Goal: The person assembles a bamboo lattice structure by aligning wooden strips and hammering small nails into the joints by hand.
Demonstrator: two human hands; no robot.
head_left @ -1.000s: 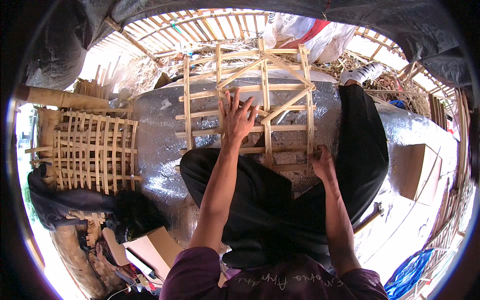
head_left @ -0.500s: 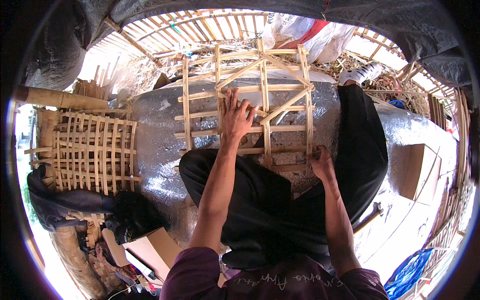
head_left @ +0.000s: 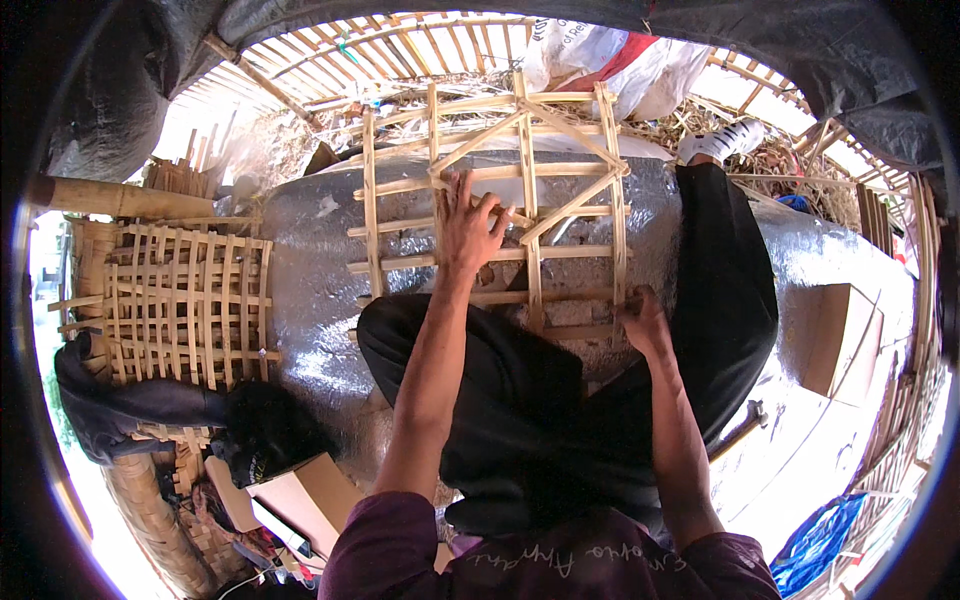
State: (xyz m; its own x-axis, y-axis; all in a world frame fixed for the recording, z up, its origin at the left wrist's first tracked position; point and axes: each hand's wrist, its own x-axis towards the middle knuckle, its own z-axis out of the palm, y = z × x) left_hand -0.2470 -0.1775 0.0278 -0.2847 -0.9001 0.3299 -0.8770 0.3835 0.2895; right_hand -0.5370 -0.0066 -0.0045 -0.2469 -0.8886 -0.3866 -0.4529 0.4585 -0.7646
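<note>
A bamboo lattice (head_left: 533, 200) of crossed split strips lies in front of me, its near edge by my bent legs. Diagonal strips form part of a diamond in its upper right area. My left hand (head_left: 470, 228) is over the lattice's middle, fingers bent around a slanting bamboo strip (head_left: 521, 219) at the diamond's lower left; the hand hides most of that strip. At the near right corner, my right hand (head_left: 645, 318) is closed on the lattice's edge, its fingertips partly hidden.
A woven bamboo panel (head_left: 190, 300) is at the left. A hammer (head_left: 742, 432) rests on the silvery sheet (head_left: 320, 250) to the right of my leg. Cardboard boxes (head_left: 845, 340) sit at the right and lower left. Blue plastic (head_left: 820, 540) lies lower right; a white sack (head_left: 640, 75) stands at the back.
The lattice's far edge sits slightly higher in the view. My left fingers have shifted a little on the strip; my right hand keeps its hold at the corner.
</note>
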